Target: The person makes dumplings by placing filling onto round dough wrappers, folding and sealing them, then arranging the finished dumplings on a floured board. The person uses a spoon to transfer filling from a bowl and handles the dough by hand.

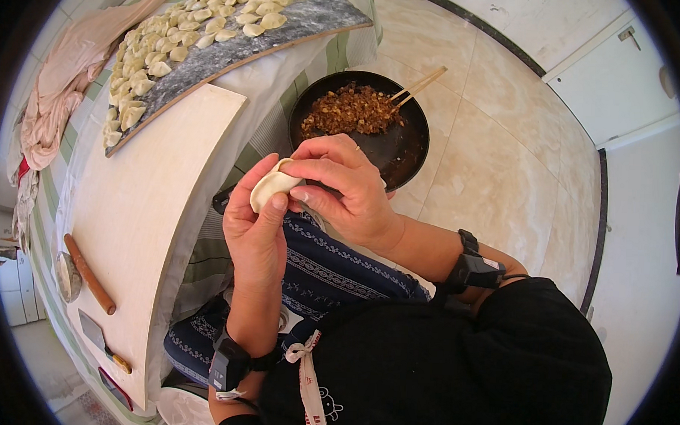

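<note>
Between my two hands is a pale dough dumpling (274,189), folded over into a half-moon. My left hand (255,215) cradles it from below and the left, thumb against its front. The fingers and thumb of my right hand (346,190) pinch its right end and upper edge. Any filling inside is hidden by the dough. Just beyond my hands sits a black frying pan (395,152) with brown minced filling (343,108) in it. A pair of wooden chopsticks (420,86) leans on the pan's far right rim, tips in the filling.
To the left, a pale wooden board (149,206) carries a rolling pin (89,274) and a scraper (104,341); a small round dish (68,277) stands beside the pin. Many shaped dumplings (172,43) cover much of a floured dark board (301,28). A pink cloth (70,68) lies at far left.
</note>
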`<move>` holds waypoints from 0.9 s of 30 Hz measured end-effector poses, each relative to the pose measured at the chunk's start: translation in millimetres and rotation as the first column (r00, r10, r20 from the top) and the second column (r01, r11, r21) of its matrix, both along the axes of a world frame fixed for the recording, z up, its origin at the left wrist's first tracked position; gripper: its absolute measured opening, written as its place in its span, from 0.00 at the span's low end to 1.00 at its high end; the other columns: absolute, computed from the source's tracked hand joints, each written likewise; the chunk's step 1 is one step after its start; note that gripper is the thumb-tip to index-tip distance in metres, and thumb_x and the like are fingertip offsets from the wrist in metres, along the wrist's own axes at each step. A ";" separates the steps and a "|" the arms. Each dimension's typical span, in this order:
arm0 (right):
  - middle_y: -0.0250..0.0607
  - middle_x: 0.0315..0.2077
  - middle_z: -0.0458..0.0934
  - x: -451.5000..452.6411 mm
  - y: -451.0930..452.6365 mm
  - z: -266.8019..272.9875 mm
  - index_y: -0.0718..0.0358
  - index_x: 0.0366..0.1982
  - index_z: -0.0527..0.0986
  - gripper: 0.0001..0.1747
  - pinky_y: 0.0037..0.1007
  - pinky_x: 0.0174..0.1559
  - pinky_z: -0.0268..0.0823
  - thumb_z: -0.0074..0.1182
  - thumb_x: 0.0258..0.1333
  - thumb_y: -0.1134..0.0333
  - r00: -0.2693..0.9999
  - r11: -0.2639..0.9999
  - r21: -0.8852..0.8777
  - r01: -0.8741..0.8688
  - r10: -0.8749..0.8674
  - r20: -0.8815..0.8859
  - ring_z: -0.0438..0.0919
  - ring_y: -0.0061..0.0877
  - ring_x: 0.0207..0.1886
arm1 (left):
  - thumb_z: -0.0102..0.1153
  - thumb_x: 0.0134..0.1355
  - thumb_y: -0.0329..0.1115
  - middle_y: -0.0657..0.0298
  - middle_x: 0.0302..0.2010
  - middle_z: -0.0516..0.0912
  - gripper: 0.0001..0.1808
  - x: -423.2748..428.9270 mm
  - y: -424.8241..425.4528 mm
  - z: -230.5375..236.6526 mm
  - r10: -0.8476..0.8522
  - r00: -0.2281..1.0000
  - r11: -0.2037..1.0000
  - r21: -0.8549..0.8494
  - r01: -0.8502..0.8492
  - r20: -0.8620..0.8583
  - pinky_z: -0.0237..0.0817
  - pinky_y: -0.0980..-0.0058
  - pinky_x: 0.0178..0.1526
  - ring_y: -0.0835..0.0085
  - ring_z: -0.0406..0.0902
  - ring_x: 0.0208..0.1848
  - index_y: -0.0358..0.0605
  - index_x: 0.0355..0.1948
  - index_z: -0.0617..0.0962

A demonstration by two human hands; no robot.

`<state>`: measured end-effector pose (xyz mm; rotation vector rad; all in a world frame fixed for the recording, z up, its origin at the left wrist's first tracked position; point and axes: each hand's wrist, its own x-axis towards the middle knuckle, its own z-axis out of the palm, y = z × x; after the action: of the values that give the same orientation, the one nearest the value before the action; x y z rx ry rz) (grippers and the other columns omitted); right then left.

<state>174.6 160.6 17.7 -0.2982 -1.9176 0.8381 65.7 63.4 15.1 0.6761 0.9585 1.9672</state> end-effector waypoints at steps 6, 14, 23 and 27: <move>0.39 0.39 0.75 2.3 1.0 -3.4 0.62 0.36 0.79 0.09 0.28 0.41 0.67 0.61 0.49 0.74 1.000 1.000 0.006 -0.021 0.021 -0.001 0.73 0.30 0.40 | 0.57 0.60 0.24 0.57 0.45 0.80 0.22 1.1 0.3 -5.6 -0.022 1.000 1.000 -0.013 0.022 -0.019 0.71 0.80 0.43 0.77 0.77 0.40 0.32 0.56 0.72; 0.39 0.40 0.74 6.5 1.2 -1.6 0.65 0.33 0.78 0.04 0.23 0.37 0.70 0.57 0.53 0.76 0.996 0.978 -0.193 -0.079 0.084 0.019 0.75 0.24 0.38 | 0.57 0.61 0.25 0.57 0.45 0.80 0.21 0.7 -0.7 -7.1 -0.077 0.997 0.997 -0.019 0.077 -0.020 0.71 0.80 0.43 0.76 0.78 0.40 0.32 0.55 0.72; 0.38 0.39 0.74 7.4 1.4 2.0 0.66 0.40 0.74 0.10 0.20 0.40 0.71 0.56 0.55 0.78 0.979 0.887 -0.413 -0.205 0.186 -0.086 0.75 0.19 0.39 | 0.57 0.61 0.26 0.55 0.46 0.80 0.20 2.7 -0.4 -6.0 -0.089 0.996 0.996 -0.002 0.089 0.010 0.72 0.79 0.45 0.74 0.79 0.42 0.33 0.54 0.72; 0.35 0.39 0.74 10.2 -3.7 3.5 0.67 0.45 0.71 0.14 0.20 0.43 0.70 0.55 0.56 0.77 0.979 0.799 -0.567 -0.203 0.164 -0.120 0.75 0.18 0.39 | 0.57 0.61 0.26 0.55 0.46 0.80 0.20 2.9 -0.1 -5.7 -0.069 0.997 0.997 0.023 0.068 0.035 0.72 0.78 0.45 0.74 0.79 0.43 0.34 0.54 0.72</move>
<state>184.7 157.0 21.2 -0.4445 -1.6043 1.5472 68.6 63.4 9.4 0.6749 0.8825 1.9259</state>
